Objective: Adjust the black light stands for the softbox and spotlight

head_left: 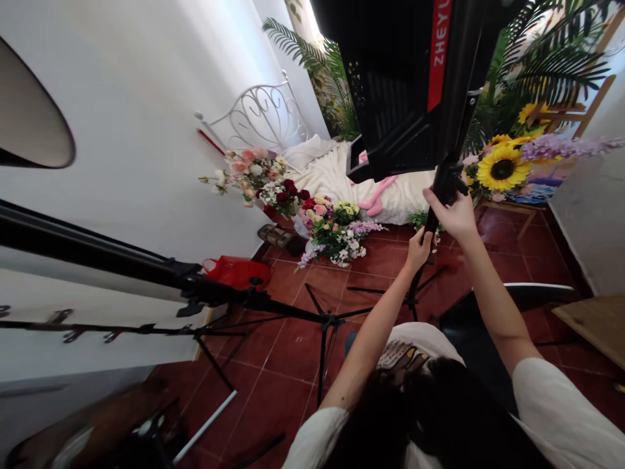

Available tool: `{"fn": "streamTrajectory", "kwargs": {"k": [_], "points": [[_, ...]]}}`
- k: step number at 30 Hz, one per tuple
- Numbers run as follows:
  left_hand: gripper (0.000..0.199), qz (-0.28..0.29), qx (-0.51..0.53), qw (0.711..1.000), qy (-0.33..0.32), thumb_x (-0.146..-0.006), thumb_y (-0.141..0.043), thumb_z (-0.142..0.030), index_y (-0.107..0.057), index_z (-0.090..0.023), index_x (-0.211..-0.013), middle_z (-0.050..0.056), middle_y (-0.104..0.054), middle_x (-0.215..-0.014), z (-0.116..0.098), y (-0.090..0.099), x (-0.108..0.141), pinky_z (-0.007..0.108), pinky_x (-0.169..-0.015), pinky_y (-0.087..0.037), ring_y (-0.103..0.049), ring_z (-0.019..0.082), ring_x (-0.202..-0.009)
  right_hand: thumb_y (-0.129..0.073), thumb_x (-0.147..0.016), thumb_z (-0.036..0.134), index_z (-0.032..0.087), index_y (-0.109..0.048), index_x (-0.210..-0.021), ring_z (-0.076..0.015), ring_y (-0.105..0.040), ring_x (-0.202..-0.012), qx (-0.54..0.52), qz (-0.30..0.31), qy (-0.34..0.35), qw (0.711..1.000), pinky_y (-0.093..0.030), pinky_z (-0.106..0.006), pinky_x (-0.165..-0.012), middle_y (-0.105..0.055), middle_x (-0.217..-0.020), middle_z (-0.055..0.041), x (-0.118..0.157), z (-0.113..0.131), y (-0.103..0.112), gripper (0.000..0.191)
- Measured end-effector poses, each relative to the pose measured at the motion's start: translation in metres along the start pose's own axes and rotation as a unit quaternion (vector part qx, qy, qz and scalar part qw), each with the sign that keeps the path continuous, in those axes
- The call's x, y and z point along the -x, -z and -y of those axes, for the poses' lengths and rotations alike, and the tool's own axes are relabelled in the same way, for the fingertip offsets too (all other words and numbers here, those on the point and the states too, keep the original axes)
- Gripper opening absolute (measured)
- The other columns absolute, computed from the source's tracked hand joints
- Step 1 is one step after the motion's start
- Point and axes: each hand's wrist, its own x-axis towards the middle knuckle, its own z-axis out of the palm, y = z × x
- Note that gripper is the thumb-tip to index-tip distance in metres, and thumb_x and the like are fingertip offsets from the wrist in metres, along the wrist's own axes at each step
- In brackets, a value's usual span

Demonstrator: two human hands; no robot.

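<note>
A black light stand (431,223) rises in front of me, its legs spread on the floor below. My left hand (418,251) is wrapped round its pole. Just above, my right hand (458,213) is closed at the black clamp and knob (450,182) on the same pole; the pole hides part of the fingers. Higher up, beside the pole, hangs a big black boxy housing (390,85), apparently a studio light. A red label (439,55) with white letters beginning "ZHEYU" runs along the pole side.
Another black tripod stand (293,311) slants across the left. Flower bouquets (336,228), a red bag (237,271) and a rolled object (280,240) lie ahead. Beyond is a bed with a white metal headboard (263,114). Sunflowers (502,169) and a wooden easel (586,117) stand right; a black seat (478,332) is near me.
</note>
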Motion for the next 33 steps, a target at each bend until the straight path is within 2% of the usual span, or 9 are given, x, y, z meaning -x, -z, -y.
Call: {"fn": "streamTrajectory", "kwargs": {"k": [4, 8, 11, 14, 18, 24, 27, 33], "points": [[0.068, -0.016, 0.000, 1.000, 0.000, -0.079, -0.044, -0.085, -0.055, -0.018, -0.072, 0.000, -0.055, -0.065, 0.003, 0.000, 0.000, 0.025, -0.062, -0.042, -0.049, 0.011, -0.061, -0.075, -0.076, 0.063, 0.022, -0.053, -0.113, -0.0218, -0.066, -0.089, 0.052, 0.068, -0.008, 0.996, -0.058, -0.039, -0.082, -0.064, -0.100, -0.0070, 0.037, -0.004, 0.032, 0.059], [0.069, -0.018, 0.005, 1.000, 0.012, -0.076, -0.046, -0.087, -0.055, -0.018, -0.071, 0.000, -0.055, -0.066, 0.003, 0.000, -0.001, 0.025, -0.064, -0.043, -0.050, 0.012, -0.063, -0.074, -0.080, 0.059, 0.023, -0.052, -0.089, -0.0184, -0.061, -0.075, 0.092, 0.206, -0.040, 0.973, -0.054, -0.034, -0.071, -0.061, -0.083, -0.0022, 0.083, -0.015, 0.059, 0.043], [0.068, -0.010, -0.001, 1.000, 0.015, -0.079, -0.044, -0.085, -0.055, -0.019, -0.070, 0.000, -0.056, -0.066, 0.000, 0.000, 0.001, 0.025, -0.066, -0.044, -0.051, 0.011, -0.064, -0.071, -0.083, 0.054, 0.023, -0.053, -0.082, -0.0175, -0.057, -0.068, 0.096, 0.274, -0.067, 0.955, -0.050, -0.032, -0.064, -0.060, -0.076, -0.0016, 0.112, -0.023, 0.062, 0.036], [0.067, -0.009, -0.002, 1.000, 0.009, -0.081, -0.044, -0.083, -0.056, -0.019, -0.070, 0.001, -0.057, -0.067, -0.002, 0.000, 0.002, 0.025, -0.067, -0.044, -0.051, 0.011, -0.064, -0.069, -0.086, 0.048, 0.023, -0.054, -0.083, -0.0179, -0.057, -0.069, 0.105, 0.279, -0.075, 0.952, -0.049, -0.031, -0.063, -0.061, -0.078, -0.0024, 0.132, -0.029, 0.055, 0.030], [0.066, -0.004, -0.006, 1.000, -0.001, -0.083, -0.042, -0.082, -0.055, -0.018, -0.070, 0.001, -0.056, -0.067, -0.003, 0.001, 0.003, 0.025, -0.066, -0.045, -0.051, 0.011, -0.064, -0.063, -0.088, 0.045, 0.023, -0.050, -0.079, -0.0171, -0.055, -0.066, 0.135, 0.244, -0.090, 0.956, -0.045, -0.029, -0.061, -0.058, -0.076, -0.0014, 0.145, -0.033, 0.047, 0.027], [0.067, 0.002, -0.025, 1.000, -0.010, -0.086, -0.038, -0.081, -0.055, -0.018, -0.070, 0.001, -0.056, -0.068, -0.002, 0.001, 0.003, 0.025, -0.066, -0.045, -0.051, 0.010, -0.064, -0.061, -0.086, 0.051, 0.025, -0.037, -0.066, -0.0143, -0.043, -0.052, 0.229, 0.206, -0.141, 0.941, -0.030, -0.028, -0.053, -0.048, -0.057, 0.0029, 0.153, -0.039, 0.043, 0.041], [0.066, 0.003, -0.017, 1.000, -0.020, -0.087, -0.039, -0.079, -0.055, -0.018, -0.070, 0.001, -0.056, -0.068, -0.001, 0.001, 0.003, 0.025, -0.065, -0.045, -0.051, 0.011, -0.063, -0.055, -0.087, 0.056, 0.025, -0.030, -0.062, -0.0127, -0.038, -0.049, 0.217, 0.193, -0.167, 0.942, -0.027, -0.028, -0.053, -0.042, -0.052, 0.0040, 0.158, -0.046, 0.037, 0.047], [0.065, 0.010, -0.004, 1.000, -0.023, -0.086, -0.042, -0.079, -0.055, -0.017, -0.070, 0.001, -0.056, -0.067, -0.001, 0.001, 0.003, 0.026, -0.063, -0.044, -0.050, 0.010, -0.062, -0.045, -0.088, 0.063, 0.023, -0.024, -0.052, -0.0105, -0.024, -0.050, 0.199, 0.214, -0.225, 0.930, -0.022, -0.029, -0.053, -0.033, -0.047, 0.0034, 0.166, -0.056, 0.023, 0.058]]}}
